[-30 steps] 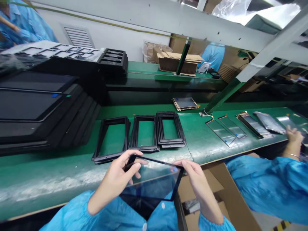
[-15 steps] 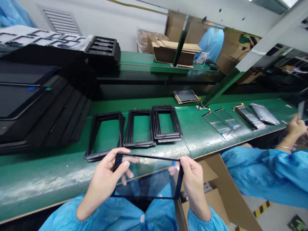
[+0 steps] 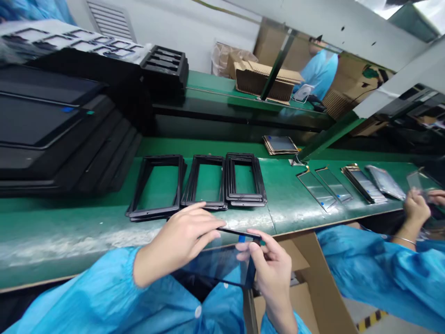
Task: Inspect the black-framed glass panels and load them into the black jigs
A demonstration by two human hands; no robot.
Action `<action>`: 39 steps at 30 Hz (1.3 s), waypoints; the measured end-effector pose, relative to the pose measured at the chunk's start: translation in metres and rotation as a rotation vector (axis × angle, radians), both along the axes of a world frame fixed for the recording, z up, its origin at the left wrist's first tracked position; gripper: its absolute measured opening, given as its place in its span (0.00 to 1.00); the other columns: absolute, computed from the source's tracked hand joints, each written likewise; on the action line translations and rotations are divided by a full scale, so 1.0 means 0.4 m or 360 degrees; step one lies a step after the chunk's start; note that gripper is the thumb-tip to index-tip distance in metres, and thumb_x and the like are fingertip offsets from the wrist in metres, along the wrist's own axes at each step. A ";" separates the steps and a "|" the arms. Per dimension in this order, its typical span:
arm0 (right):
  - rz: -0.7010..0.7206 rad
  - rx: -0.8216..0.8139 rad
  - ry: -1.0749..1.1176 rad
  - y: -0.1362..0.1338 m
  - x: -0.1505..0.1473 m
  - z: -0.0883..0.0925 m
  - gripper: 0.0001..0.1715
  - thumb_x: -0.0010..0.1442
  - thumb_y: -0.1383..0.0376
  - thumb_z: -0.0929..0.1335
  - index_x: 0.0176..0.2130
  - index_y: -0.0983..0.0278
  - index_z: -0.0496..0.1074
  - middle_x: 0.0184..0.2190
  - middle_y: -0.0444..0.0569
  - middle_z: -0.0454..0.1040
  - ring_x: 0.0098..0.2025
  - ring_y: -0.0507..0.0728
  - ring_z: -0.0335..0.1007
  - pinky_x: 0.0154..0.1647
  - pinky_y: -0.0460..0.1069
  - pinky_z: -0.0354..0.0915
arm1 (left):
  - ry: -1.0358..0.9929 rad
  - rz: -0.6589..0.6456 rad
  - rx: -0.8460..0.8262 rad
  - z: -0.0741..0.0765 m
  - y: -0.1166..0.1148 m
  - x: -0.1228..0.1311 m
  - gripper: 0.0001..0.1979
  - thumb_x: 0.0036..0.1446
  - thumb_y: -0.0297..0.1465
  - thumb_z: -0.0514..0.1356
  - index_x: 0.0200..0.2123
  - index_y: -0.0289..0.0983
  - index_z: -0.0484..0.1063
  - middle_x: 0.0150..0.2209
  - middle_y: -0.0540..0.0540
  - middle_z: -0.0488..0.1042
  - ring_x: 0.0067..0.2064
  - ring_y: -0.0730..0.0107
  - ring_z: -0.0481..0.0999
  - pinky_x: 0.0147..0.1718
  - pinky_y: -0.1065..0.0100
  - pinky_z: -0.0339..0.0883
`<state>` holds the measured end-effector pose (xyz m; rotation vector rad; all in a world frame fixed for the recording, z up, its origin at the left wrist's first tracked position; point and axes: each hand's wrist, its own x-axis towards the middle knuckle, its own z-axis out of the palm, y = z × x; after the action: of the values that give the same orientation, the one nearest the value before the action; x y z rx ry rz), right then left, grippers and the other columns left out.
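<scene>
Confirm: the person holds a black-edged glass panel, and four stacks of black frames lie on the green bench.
No: the head view shows three stacks of black frames, not four, on the green bench; the black-edged glass panel is as stated.

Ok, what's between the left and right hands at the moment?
The head view shows a black-edged glass panel spanning between the left hand and the right hand, with a blue tab on its far edge.

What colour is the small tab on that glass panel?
Blue: the tab on the glass panel, best in head view.
</scene>
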<state>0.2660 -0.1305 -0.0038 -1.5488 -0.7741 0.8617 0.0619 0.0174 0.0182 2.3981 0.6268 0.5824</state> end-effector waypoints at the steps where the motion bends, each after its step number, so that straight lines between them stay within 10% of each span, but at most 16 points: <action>1: -0.0006 0.0001 -0.0002 -0.001 0.000 0.000 0.22 0.67 0.47 0.74 0.48 0.62 0.82 0.30 0.53 0.88 0.27 0.61 0.87 0.33 0.51 0.81 | -0.0024 -0.0024 -0.0036 0.003 -0.001 0.005 0.14 0.72 0.34 0.60 0.51 0.46 0.86 0.46 0.45 0.88 0.47 0.54 0.87 0.60 0.51 0.72; 7: 0.0144 0.0065 0.0044 0.020 0.006 0.012 0.18 0.68 0.50 0.74 0.48 0.60 0.83 0.30 0.50 0.88 0.26 0.59 0.85 0.32 0.49 0.80 | -0.0048 -0.0038 -0.0160 0.014 -0.026 0.012 0.17 0.71 0.32 0.59 0.57 0.45 0.83 0.49 0.43 0.88 0.48 0.51 0.87 0.46 0.61 0.78; 12: 0.0483 0.0131 0.0373 0.050 0.003 0.015 0.24 0.66 0.49 0.75 0.57 0.55 0.83 0.33 0.48 0.88 0.35 0.61 0.87 0.41 0.53 0.82 | -0.0082 0.0048 -0.0849 0.016 -0.045 0.029 0.19 0.74 0.37 0.57 0.61 0.46 0.80 0.42 0.45 0.88 0.35 0.60 0.87 0.37 0.66 0.79; 15: 0.0271 0.0130 0.0605 0.056 0.012 0.003 0.23 0.67 0.46 0.74 0.53 0.57 0.85 0.44 0.54 0.88 0.39 0.62 0.88 0.37 0.51 0.82 | -0.0277 0.0301 -0.1405 0.002 -0.055 0.027 0.21 0.73 0.41 0.58 0.61 0.40 0.80 0.46 0.40 0.87 0.36 0.58 0.88 0.32 0.67 0.80; 20: 0.0036 0.0114 0.0638 0.065 0.021 -0.015 0.26 0.63 0.44 0.76 0.42 0.64 0.87 0.29 0.55 0.87 0.29 0.61 0.87 0.30 0.49 0.80 | -0.0530 0.0445 -0.1849 -0.018 -0.080 0.010 0.22 0.70 0.46 0.62 0.55 0.36 0.80 0.54 0.32 0.84 0.39 0.54 0.89 0.32 0.66 0.82; 32: 0.0083 0.0214 0.0292 0.059 0.016 0.030 0.23 0.69 0.47 0.72 0.37 0.63 0.84 0.27 0.52 0.87 0.25 0.59 0.85 0.30 0.49 0.79 | -0.0493 0.0447 -0.1930 -0.019 -0.089 -0.015 0.26 0.68 0.49 0.63 0.59 0.39 0.80 0.56 0.34 0.83 0.43 0.49 0.88 0.37 0.60 0.85; 36: 0.0310 0.0155 0.0115 0.067 0.000 0.039 0.20 0.70 0.51 0.71 0.37 0.62 0.85 0.27 0.50 0.87 0.26 0.59 0.85 0.32 0.49 0.79 | -0.0239 0.0339 -0.1484 -0.005 -0.076 -0.023 0.30 0.68 0.42 0.64 0.71 0.49 0.69 0.62 0.41 0.80 0.57 0.51 0.83 0.54 0.59 0.78; 39: 0.0492 0.0200 -0.0167 0.078 -0.020 0.043 0.09 0.64 0.60 0.75 0.34 0.59 0.86 0.26 0.45 0.86 0.25 0.56 0.83 0.30 0.46 0.76 | 0.0178 0.0096 -0.1053 0.011 -0.071 -0.005 0.40 0.62 0.35 0.68 0.74 0.56 0.61 0.48 0.48 0.86 0.45 0.57 0.85 0.46 0.63 0.78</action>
<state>0.2579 -0.0995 0.0133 -1.3921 -1.1435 0.9405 0.0598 -0.0111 0.0226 1.7984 0.7953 0.2116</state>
